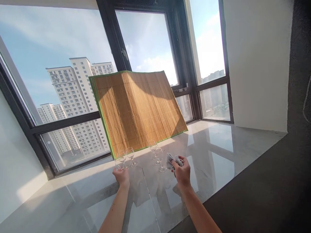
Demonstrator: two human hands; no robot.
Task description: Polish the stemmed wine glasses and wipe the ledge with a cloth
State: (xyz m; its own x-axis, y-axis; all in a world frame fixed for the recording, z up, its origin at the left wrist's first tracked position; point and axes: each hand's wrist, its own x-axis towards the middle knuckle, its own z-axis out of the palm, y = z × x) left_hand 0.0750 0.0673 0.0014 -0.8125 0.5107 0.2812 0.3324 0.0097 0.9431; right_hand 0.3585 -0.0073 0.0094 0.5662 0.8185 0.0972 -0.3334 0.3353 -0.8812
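Note:
My left hand (121, 177) is closed at the lower part of a clear stemmed glass (121, 156), which stands at the left of the group. Right beside it is a second stemmed glass (130, 153). My right hand (183, 171) grips a crumpled grey-white cloth (172, 160) between thumb and fingers. Just left of the cloth stands another stemmed glass (158, 155), with a further glass (152, 146) close behind it. The glasses are upright and see-through, so their outlines are faint. My left fingertips are partly hidden behind the hand.
A bamboo mat (143, 110) with green edging leans against the window frame (191, 64) behind the glasses. The glossy tiled sill (218, 161) reflects the panes. Its front edge slants up to the right, and a white wall (257, 64) rises at that end.

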